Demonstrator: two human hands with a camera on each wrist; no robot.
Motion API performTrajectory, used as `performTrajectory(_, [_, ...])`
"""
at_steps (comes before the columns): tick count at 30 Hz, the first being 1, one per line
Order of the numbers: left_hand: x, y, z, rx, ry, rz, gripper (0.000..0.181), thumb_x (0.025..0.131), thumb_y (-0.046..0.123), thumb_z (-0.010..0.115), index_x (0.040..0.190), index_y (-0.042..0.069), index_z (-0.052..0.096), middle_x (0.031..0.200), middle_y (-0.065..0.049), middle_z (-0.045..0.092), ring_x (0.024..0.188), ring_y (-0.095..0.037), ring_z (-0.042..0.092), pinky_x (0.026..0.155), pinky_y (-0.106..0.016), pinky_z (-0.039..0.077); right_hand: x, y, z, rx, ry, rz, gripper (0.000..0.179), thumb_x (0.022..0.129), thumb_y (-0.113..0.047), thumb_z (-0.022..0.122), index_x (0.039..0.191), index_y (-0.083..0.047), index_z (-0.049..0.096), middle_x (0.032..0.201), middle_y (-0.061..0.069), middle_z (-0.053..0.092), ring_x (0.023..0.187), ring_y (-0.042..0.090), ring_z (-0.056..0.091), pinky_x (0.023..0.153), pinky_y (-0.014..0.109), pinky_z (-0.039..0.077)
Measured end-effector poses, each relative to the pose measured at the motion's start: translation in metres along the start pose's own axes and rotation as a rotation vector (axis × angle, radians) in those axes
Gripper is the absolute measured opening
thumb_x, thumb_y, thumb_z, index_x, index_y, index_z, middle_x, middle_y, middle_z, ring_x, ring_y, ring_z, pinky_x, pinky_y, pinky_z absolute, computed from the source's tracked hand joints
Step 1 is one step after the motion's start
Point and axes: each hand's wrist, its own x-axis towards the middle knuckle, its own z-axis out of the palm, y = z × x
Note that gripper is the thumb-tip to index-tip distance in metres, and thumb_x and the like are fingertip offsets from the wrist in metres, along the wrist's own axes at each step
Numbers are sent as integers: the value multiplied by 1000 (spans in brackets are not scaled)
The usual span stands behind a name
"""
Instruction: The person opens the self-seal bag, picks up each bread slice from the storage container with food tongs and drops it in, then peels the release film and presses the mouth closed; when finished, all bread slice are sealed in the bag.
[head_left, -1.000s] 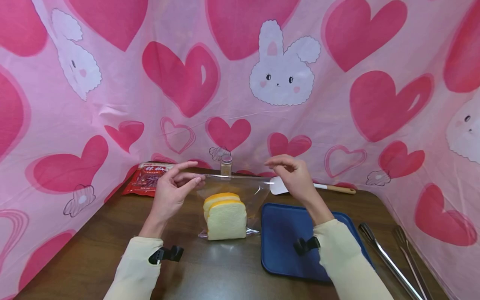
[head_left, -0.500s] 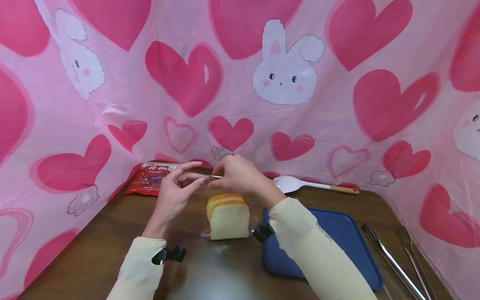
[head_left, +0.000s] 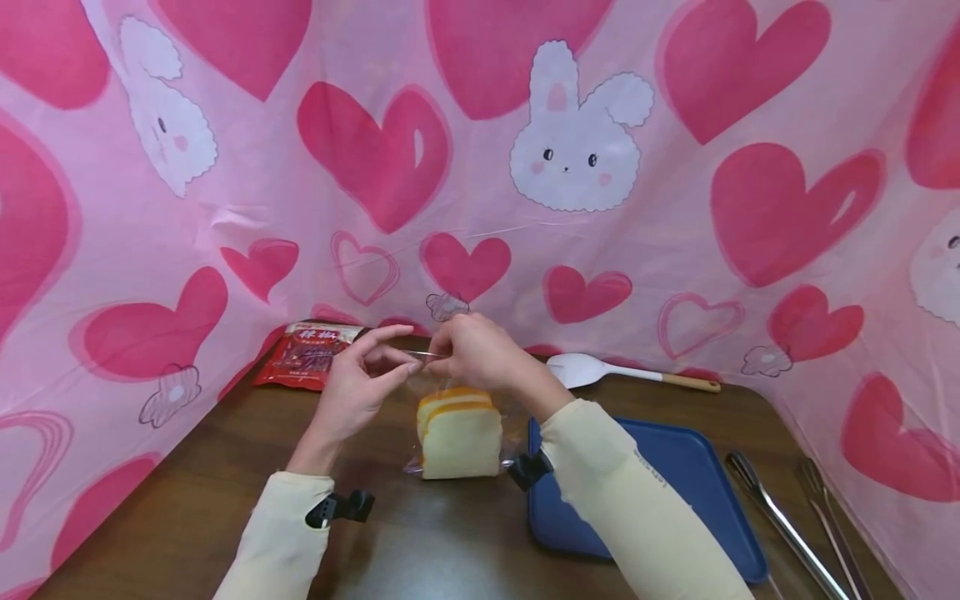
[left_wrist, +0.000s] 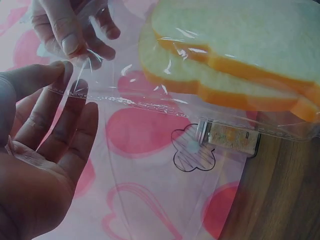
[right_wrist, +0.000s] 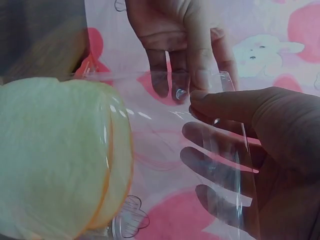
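Observation:
Two slices of bread [head_left: 462, 442] with orange crusts stand inside a clear plastic bag [left_wrist: 130, 102] at the middle of the table. My left hand [head_left: 352, 392] pinches the bag's top left corner between thumb and forefinger, its other fingers spread loosely. Right beside it, my right hand [head_left: 480, 358] pinches the same top edge between thumb and forefinger. In the right wrist view, both thumbs meet near the corner, and the right hand's other fingers [right_wrist: 220, 167] show through the film. Much of the bag's upper part is hidden behind the right hand in the head view.
A red packet [head_left: 307, 354] lies at the back left. Behind the bag stands a small jar [left_wrist: 232, 140]. To the right are a white spatula [head_left: 577, 368], a blue tray [head_left: 667, 483] under the right forearm, and metal tongs [head_left: 787, 525]. Pink printed cloth surrounds the table.
My right hand has moved left from the bag's right side to its top left corner, beside the left hand, and now pinches there. The left hand stays at the corner.

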Motion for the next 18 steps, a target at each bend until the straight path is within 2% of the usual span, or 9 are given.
performTrajectory(7, [-1, 6, -3, 40, -8, -28, 44, 93, 16, 82, 135, 19, 69, 101, -13, 81, 85, -14, 68, 70, -24, 52, -10, 2, -6, -34, -11, 19, 9, 95, -25, 81, 98, -17, 83, 83, -6, 74, 79, 13, 64, 71, 26, 55])
performTrajectory(10, [-1, 7, -3, 42, -13, -35, 44, 93, 17, 82, 135, 20, 69, 102, -13, 81, 88, -13, 70, 71, -24, 52, -15, 8, -8, -64, 2, 13, 7, 95, -24, 80, 98, -18, 83, 86, -6, 76, 79, 12, 64, 71, 26, 55])
performTrajectory(18, [-1, 6, -3, 52, -12, -43, 45, 93, 17, 83, 136, 20, 69, 102, -12, 81, 89, -13, 68, 72, -24, 51, -30, 30, -14, -55, 27, 2, 6, 94, -19, 81, 95, -14, 82, 83, -4, 75, 75, 12, 62, 70, 25, 55])
